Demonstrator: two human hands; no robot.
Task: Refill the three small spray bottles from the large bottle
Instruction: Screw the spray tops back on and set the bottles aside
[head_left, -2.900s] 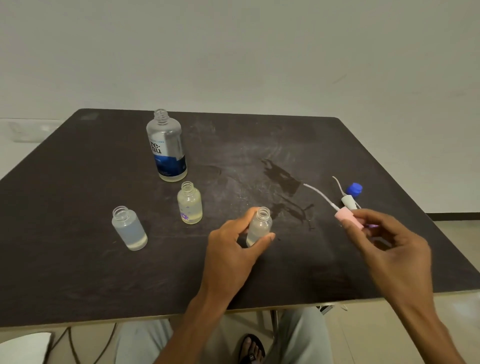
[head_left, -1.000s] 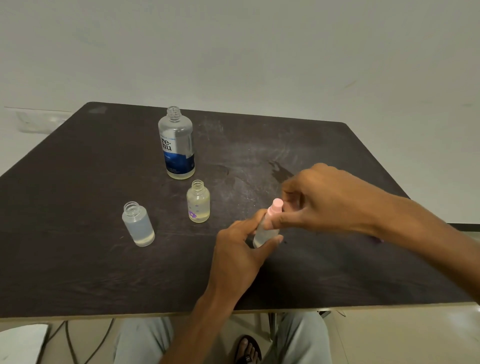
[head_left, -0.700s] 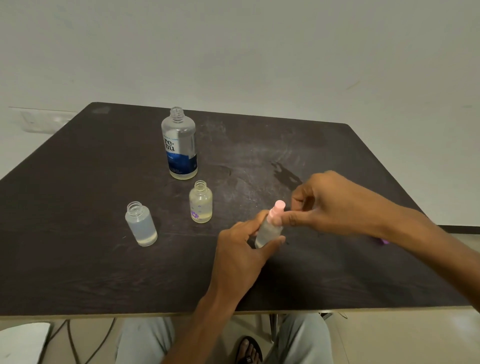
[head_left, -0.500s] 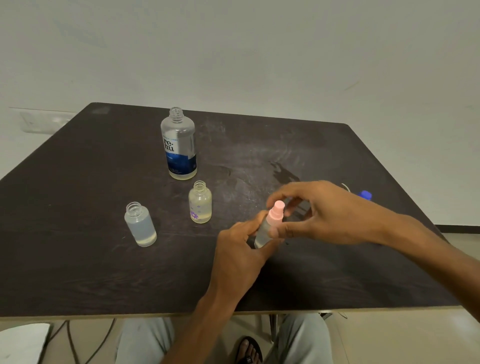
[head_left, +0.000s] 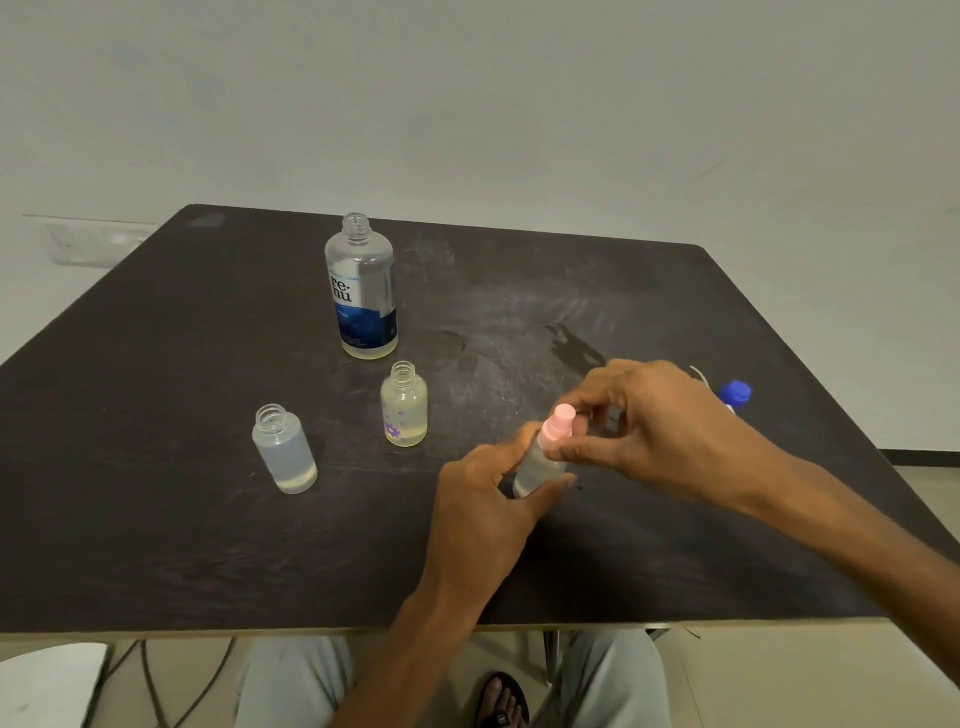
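It looks like a plain room in a home or a simple office; I cannot tell which. A dark, scratched table (head_left: 156, 415) stands against a bare pale wall (head_left: 519, 104). At 10 o'clock a white switch plate (head_left: 93, 243) is fixed on the wall. At 7 o'clock, under the table edge, dark cables (head_left: 150, 680) hang over a light tiled floor (head_left: 810, 680).

Both forearms are bare of sleeves; pale grey trousers (head_left: 291, 680) cover the legs, with a dark sandal (head_left: 501, 701) on one foot.
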